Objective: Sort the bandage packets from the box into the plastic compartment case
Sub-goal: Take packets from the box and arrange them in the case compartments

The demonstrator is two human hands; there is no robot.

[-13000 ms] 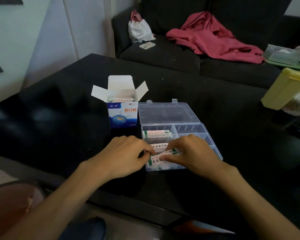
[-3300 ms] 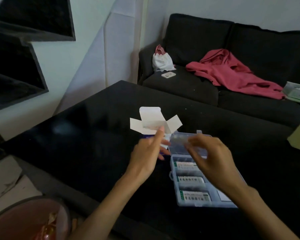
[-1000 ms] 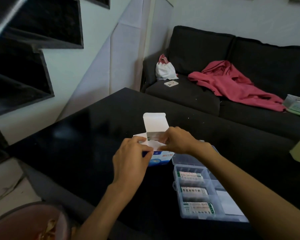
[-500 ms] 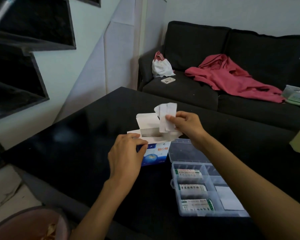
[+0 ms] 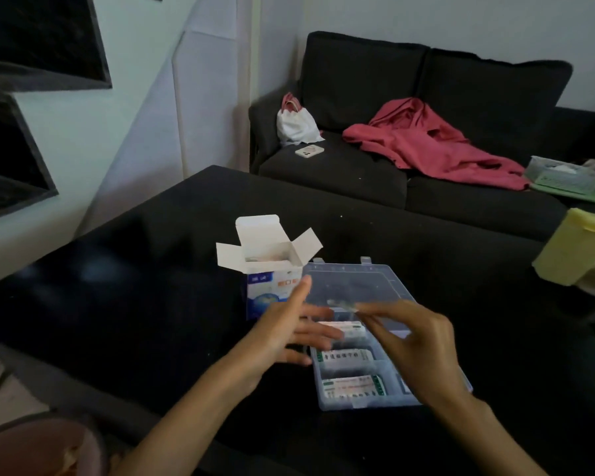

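While fingers (image 5: 371,309) pinch packet (image 5: 340,303), above case (image 5: 358,280)

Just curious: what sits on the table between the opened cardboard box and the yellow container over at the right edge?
In the head view, only the clear case's open lid lies beside the box; from there to the yellow container the black table is bare.

blurred item at right fingers (image 5: 375,312), unidentifiable

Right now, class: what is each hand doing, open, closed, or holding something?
Left hand: open, fingers spread, holding nothing.
Right hand: fingertips pinched on something small and blurred over the compartment case; what it is cannot be told.
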